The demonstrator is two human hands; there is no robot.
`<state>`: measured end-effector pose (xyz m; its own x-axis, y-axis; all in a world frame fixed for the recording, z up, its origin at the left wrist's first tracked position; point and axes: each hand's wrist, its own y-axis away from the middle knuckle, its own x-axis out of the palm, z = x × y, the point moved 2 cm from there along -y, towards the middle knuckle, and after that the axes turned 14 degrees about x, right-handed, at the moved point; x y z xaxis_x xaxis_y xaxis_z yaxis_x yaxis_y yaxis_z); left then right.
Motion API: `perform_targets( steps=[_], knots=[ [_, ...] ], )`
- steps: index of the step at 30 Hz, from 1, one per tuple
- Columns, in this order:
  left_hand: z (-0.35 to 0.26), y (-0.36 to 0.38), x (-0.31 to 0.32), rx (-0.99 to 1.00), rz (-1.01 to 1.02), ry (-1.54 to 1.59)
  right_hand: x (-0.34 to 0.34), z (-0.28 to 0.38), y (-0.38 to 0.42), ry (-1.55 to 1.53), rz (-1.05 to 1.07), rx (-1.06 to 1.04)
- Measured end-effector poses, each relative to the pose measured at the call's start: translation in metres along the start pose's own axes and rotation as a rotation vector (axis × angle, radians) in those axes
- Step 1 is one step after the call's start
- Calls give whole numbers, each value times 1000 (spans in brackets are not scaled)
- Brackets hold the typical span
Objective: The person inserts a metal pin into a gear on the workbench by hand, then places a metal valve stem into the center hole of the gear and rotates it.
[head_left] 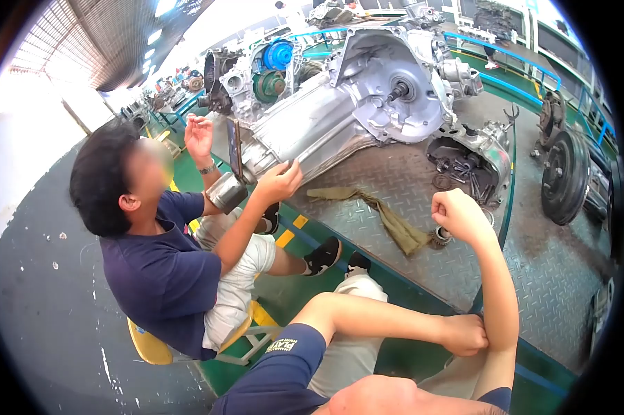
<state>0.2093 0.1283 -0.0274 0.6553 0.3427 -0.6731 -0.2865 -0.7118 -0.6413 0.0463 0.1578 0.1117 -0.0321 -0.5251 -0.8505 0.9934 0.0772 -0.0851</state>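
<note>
My left hand (464, 335) is curled closed and rests against the inside of my bent right arm near the elbow. Raised above the metal-plated bench (457, 277), my right hand (457, 213) forms a fist, with nothing visible in it. Close to that fist lie a small ring-shaped metal part (439, 238) and an olive cloth (403, 232). Beyond it, an open metal housing (495, 149) holds several bolts and loose parts (471, 173). A large gearbox casing (312, 121) with a bell-shaped end (405, 114) lies farther back on the bench.
At left, a person (163, 270) sits on a yellow stool (149, 342), hands raised beside an upright dark phone-like object (235, 149). A metal cylinder (227, 192) is near that person's arm. A black wheel-like drum (565, 178) stands at right. Blue rails (512, 93) run behind.
</note>
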Motion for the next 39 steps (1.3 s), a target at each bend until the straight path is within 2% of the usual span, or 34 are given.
perform_targets(
  steps=[6,14,17,20,21,23,24,27,28,31,32,33,34,35,36,37,38,39],
  knots=[
    [-1,1,-6,0,-2,-3,7,-18,-11,-65,-168,-13],
    [-6,-1,-12,-38,40,-56,-9,-34,-8,70,-219,129],
    [-33,5,-40,-42,41,-231,-12,-38,-4,113,-219,148],
    [-73,34,-81,-68,-309,-448,-18,-35,-1,135,-168,194],
    [-90,55,-89,-196,-397,-590,-18,-34,0,140,-165,194],
    [-137,82,-113,-534,-376,-775,-15,-36,-1,147,-163,205],
    [-151,122,-106,-603,-421,-857,-11,-40,-5,153,-167,189],
    [-203,191,-57,-1098,-603,-677,-18,-37,-3,105,-118,142],
    [-221,228,-26,-1199,-621,-596,-18,-41,-6,85,-78,136],
    [-272,281,51,-1523,-1006,-33,-19,-43,-10,89,-12,168],
    [-271,289,41,-1552,-1032,78,-19,-43,-10,91,-13,161],
    [-265,296,16,-1545,-960,103,-19,-43,-9,94,-14,154],
    [-250,300,-32,-1493,-760,6,-19,-42,-9,98,-15,146],
    [-217,297,-107,-1358,-340,-305,-20,-42,-8,94,-29,139],
    [-174,291,-201,-1068,269,-860,-21,-42,-5,91,-41,132],
    [-134,287,-282,-771,657,-1267,-22,-43,-3,88,-48,124],
    [-104,290,-343,-520,881,-1522,-23,-43,-2,99,-9,143],
    [-81,294,-383,-419,974,-1578,-25,-44,-2,110,26,163]
  ],
)
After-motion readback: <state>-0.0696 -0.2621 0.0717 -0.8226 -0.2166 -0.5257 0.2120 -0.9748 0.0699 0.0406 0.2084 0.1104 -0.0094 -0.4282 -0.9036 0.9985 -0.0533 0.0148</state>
